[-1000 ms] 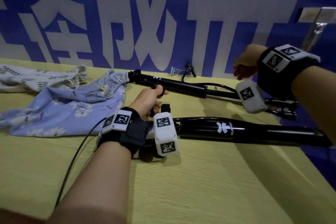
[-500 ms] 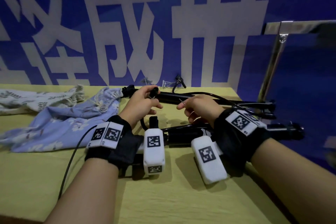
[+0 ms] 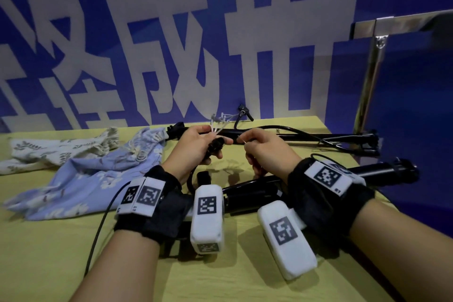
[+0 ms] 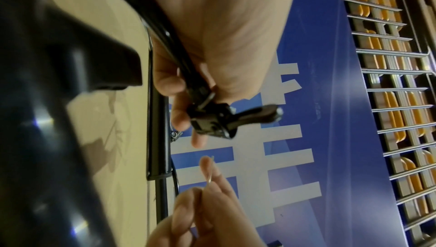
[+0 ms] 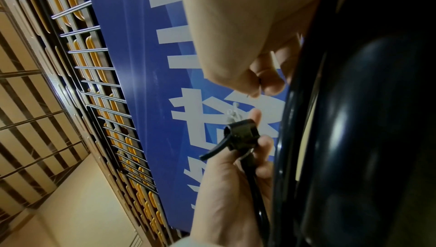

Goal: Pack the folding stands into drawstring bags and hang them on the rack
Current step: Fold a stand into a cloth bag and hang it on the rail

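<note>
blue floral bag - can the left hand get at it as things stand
Probably not right away: the left hand grips a black clamp head. The blue floral bag lies just left of it, nothing between.

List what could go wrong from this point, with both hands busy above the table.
1. The right hand pinches a thin metal pin; it could slip and get lost.
2. The left hand lifts only the black lever connector, so its hose may tug the nearer black stand.
3. The far stand overhangs the table edge and could fall.
</note>
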Tool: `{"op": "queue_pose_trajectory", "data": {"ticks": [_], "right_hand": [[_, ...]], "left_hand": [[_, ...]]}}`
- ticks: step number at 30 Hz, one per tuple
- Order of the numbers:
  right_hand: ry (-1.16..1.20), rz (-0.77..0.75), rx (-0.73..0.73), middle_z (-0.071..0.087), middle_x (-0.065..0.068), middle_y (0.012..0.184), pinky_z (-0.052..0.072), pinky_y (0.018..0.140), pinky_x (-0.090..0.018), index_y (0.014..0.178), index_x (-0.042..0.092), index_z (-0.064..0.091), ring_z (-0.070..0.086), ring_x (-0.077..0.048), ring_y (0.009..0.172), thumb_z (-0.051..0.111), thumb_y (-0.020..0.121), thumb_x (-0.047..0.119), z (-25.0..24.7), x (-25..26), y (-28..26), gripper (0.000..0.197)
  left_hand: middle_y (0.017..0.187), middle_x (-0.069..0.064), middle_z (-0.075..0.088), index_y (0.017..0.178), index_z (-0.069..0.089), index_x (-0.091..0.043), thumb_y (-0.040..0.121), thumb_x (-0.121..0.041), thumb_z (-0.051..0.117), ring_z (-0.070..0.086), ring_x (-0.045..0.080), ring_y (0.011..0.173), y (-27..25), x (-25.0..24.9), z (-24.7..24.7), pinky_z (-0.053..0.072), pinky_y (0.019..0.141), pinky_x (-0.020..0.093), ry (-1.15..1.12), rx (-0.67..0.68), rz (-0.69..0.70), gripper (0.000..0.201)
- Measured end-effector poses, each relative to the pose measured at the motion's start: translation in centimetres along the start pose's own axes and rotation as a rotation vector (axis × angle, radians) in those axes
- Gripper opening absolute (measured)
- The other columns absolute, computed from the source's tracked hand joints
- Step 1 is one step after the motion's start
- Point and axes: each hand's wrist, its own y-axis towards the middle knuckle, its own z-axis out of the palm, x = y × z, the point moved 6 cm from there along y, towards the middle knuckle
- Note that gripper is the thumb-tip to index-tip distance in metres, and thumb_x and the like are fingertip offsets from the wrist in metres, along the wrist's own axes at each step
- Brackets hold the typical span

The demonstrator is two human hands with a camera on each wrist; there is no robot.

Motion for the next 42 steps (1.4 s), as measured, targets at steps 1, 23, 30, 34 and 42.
{"op": "queue_pose_trajectory", "data": {"ticks": [1,23,30,34,42], "right_hand": [[0.01,-0.008,-0.013,0.047,-0.004,0.063,0.036,0.041,-0.022,0.108,0.014,0.05,0.04,-0.015,0.047,0.037,0.094,0.007,-0.1,0.0,0.0,0.021],[-0.009,-0.129,-0.002,0.058,-0.001,0.061,0.04,0.041,-0.02,0.084,0.016,0.042,0.044,-0.012,0.04,0.044,0.093,0.008,0.4,0.8,-0.3,0.013],[-0.048,-0.13,0.055,0.061,-0.001,0.062,0.044,0.044,-0.023,0.082,0.016,0.04,0.047,-0.014,0.043,0.046,0.093,0.007,0.8,0.9,-0.4,0.015],[-0.052,-0.126,0.04,0.061,-0.002,0.061,0.043,0.042,-0.022,0.081,0.016,0.039,0.047,-0.013,0.04,0.045,0.092,0.006,0.7,0.9,-0.3,0.016],[-0.051,-0.111,0.008,0.058,-0.003,0.058,0.04,0.038,-0.02,0.077,0.016,0.034,0.044,-0.012,0.034,0.043,0.091,0.004,0.5,0.6,0.0,0.02]], "left_hand": [[0.079,-0.003,0.073,0.1,0.058,-0.013,0.1,-0.012,0.037,0.055,0.01,0.051,0.0,0.1,0.2,0.033,0.045,0.019,0.063,0.019,-0.007,0.02],[0.075,0.013,0.062,0.092,0.058,-0.009,0.101,-0.011,0.031,0.061,0.021,0.063,-0.2,0.9,-0.2,0.051,0.059,0.031,0.207,-0.065,-0.051,0.028],[0.072,-0.001,0.064,0.076,0.059,-0.014,0.098,-0.013,0.041,0.054,0.014,0.068,-0.4,0.5,0.8,0.052,0.058,0.032,0.271,0.023,-0.012,0.029],[0.069,0.0,0.063,0.077,0.059,-0.013,0.096,-0.013,0.043,0.052,0.01,0.06,-0.5,0.1,1.1,0.052,0.051,0.028,0.263,0.025,-0.008,0.025],[0.068,-0.001,0.062,0.073,0.058,-0.014,0.095,-0.013,0.044,0.05,0.008,0.058,-0.6,-0.1,1.4,0.048,0.047,0.025,0.267,0.05,0.011,0.026]]}}
